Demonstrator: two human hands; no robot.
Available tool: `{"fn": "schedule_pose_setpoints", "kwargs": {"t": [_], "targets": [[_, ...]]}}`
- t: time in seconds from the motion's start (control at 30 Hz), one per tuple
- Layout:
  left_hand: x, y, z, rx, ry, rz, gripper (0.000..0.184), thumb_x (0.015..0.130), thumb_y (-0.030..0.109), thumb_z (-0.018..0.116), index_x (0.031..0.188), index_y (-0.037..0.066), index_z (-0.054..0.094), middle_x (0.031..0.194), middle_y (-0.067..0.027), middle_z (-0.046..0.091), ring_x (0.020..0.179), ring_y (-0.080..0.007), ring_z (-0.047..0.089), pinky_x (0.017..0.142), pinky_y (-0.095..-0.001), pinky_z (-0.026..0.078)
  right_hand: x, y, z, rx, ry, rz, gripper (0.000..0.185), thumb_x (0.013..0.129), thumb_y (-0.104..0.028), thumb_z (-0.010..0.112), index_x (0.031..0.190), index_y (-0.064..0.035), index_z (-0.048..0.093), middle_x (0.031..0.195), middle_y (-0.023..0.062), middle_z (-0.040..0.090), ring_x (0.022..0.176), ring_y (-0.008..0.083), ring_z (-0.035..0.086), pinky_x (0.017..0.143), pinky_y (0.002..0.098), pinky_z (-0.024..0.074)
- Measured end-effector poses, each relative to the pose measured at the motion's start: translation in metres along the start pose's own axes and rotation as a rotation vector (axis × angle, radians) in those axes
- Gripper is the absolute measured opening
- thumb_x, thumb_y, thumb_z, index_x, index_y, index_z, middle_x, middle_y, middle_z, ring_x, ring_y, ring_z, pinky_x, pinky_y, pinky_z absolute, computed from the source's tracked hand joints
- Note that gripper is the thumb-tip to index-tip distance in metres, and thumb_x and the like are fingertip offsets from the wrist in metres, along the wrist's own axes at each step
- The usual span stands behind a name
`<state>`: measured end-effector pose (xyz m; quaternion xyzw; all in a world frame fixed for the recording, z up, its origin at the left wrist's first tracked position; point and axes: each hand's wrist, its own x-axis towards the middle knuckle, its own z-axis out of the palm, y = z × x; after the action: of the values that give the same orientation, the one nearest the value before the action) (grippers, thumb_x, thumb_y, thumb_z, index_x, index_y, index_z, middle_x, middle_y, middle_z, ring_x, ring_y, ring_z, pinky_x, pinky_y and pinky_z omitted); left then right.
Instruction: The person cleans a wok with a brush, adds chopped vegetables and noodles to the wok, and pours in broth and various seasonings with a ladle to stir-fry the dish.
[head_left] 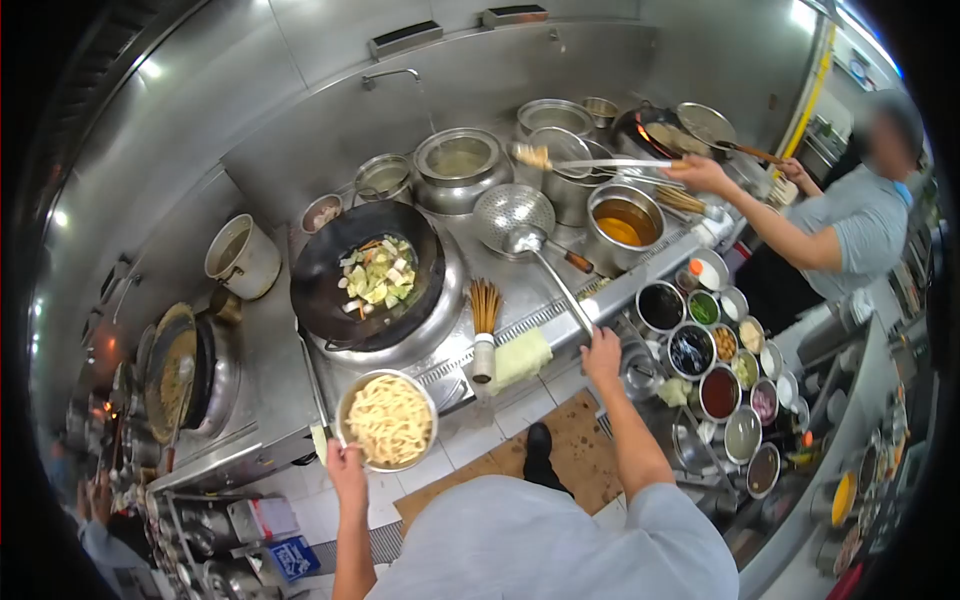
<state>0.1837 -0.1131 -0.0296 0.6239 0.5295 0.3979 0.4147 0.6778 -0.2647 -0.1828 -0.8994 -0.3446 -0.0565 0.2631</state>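
Note:
My left hand [347, 475] is closed on the rim of a metal bowl [343, 408] full of pale, thick noodles [390, 420], held out over the counter's front edge. Beside that hand, a long metal handle [312, 375] with a pale grip leans against the wok. My right hand [602, 358] is wrapped round the long handle of a perforated skimmer [513, 212], whose bowl is above the steel cooktop between the pots. To its left, a black wok [315, 285] sits on the burner ring with chopped cabbage and carrot [380, 275] in it.
A bamboo brush [485, 310] and folded cloth [515, 362] lie along the front edge. Pots [460, 165] line the back, under a faucet [390, 75]. A pot of orange liquid [625, 222] stands right, near seasoning bowls [720, 392]. A co-worker [850, 230] reaches in with a ladle.

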Motion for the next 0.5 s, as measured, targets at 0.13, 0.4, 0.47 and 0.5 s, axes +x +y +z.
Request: {"fn": "schedule_pose_setpoints", "kwargs": {"t": [0.13, 0.4, 0.47, 0.5], "targets": [[0.003, 0.000, -0.021, -0.247, 0.229, -0.176, 0.015, 0.091, 0.009, 0.051, 0.079, 0.011, 0.043, 0.074, 0.0022, 0.046, 0.064, -0.0040, 0.043, 0.052, -0.0210, 0.037, 0.045, 0.054, 0.064, 0.127, -0.308, 0.211, 0.045, 0.081, -0.025, 0.071, 0.118, -0.0049, 0.054, 0.107, 0.0224, 0.063, 0.102, 0.0421, 0.058, 0.086, 0.0505, 0.0472], [0.028, 0.010, -0.040, -0.346, 0.509, -0.197, 0.002, 0.088, 0.012, 0.047, 0.089, 0.010, 0.048, 0.090, -0.0049, 0.060, 0.078, -0.0167, 0.065, 0.064, -0.0305, 0.058, -0.046, 0.038, 0.043, 0.553, -0.394, 0.185, 0.029, 0.085, -0.020, 0.066, 0.106, -0.0053, 0.051, 0.074, 0.0215, 0.063, 0.073, 0.0434, 0.062, 0.062, 0.0478, 0.0472], [0.039, 0.008, -0.043, -0.352, 0.524, -0.197, 0.003, 0.088, 0.012, 0.047, 0.089, 0.010, 0.048, 0.090, -0.0052, 0.060, 0.078, -0.0172, 0.065, 0.063, -0.0311, 0.059, -0.069, 0.031, 0.033, 0.556, -0.425, 0.219, 0.029, 0.086, -0.021, 0.066, 0.105, -0.0056, 0.051, 0.075, 0.0215, 0.063, 0.073, 0.0435, 0.062, 0.062, 0.0485, 0.0471], [0.045, 0.004, -0.045, -0.362, 0.539, -0.194, 0.003, 0.088, 0.013, 0.048, 0.089, 0.010, 0.048, 0.090, -0.0054, 0.060, 0.078, -0.0176, 0.066, 0.063, -0.0316, 0.059, -0.078, 0.032, 0.033, 0.488, -0.448, 0.227, 0.029, 0.086, -0.022, 0.066, 0.105, -0.0059, 0.051, 0.076, 0.0217, 0.063, 0.074, 0.0434, 0.062, 0.064, 0.0491, 0.0471]]}}
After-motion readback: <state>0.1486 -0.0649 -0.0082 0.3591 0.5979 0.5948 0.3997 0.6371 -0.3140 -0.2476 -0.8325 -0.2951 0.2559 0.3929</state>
